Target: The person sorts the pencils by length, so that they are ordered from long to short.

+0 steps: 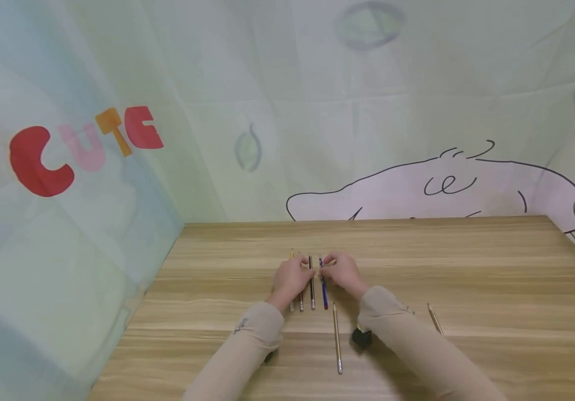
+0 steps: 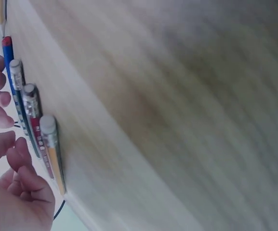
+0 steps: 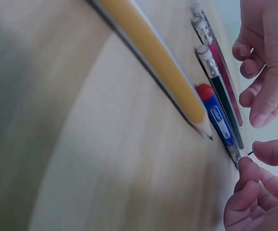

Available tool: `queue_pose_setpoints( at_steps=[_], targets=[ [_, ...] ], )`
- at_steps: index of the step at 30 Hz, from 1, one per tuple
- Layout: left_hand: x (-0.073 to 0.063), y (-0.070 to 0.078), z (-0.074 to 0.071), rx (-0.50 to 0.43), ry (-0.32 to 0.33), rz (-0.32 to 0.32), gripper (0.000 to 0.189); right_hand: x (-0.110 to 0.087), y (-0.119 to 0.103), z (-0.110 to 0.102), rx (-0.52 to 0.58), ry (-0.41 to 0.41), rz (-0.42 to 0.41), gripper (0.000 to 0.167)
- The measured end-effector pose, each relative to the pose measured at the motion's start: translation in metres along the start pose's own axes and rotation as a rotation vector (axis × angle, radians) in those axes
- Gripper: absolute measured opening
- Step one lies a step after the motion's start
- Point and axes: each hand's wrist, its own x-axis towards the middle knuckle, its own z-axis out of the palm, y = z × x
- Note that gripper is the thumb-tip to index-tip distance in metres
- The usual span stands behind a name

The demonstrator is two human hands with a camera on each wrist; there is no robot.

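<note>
A blue pen with a red end (image 1: 325, 295) lies on the wooden table, its far end at the fingertips of my right hand (image 1: 344, 272). That hand's thumb and forefinger are apart in the right wrist view, the pen tip beside the forefinger. My left hand (image 1: 291, 278) hovers over the row, its fingers bent and the fingertips close to a black pencil (image 1: 312, 298). Beneath it lie a red pencil (image 1: 301, 305) and a yellow pencil (image 2: 55, 156), partly hidden. Their eraser ends point toward me, roughly lined up with the red end of the pen.
Nearer to me lies a gold-yellow pencil (image 1: 337, 342), pointing away. Another pencil (image 1: 435, 319) lies to the right, partly covered by the right sleeve (image 1: 408, 334). A printed cloth (image 1: 247, 184) hangs behind the table's far edge and along the left side.
</note>
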Motion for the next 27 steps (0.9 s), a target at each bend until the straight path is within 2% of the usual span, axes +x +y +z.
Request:
queue_pose_setpoints(
  at_steps=[8, 16, 21, 27],
  targets=[
    [0.000, 0.000, -0.005, -0.056, 0.015, 0.026, 0.031, -0.005, -0.001, -0.017, 0.041, -0.030, -0.042, 0.031],
    [-0.005, 0.003, -0.010, -0.132, 0.001, 0.066, 0.032, -0.019, -0.009, -0.040, -0.018, -0.057, -0.079, 0.034],
    [-0.007, 0.009, -0.016, -0.193, 0.019, 0.075, 0.034, -0.026, -0.016, -0.050, -0.045, -0.068, -0.089, 0.036],
    [-0.006, 0.014, -0.020, -0.198, 0.050, 0.110, 0.034, -0.032, -0.022, -0.063, -0.026, -0.077, -0.144, 0.036]
  ],
)
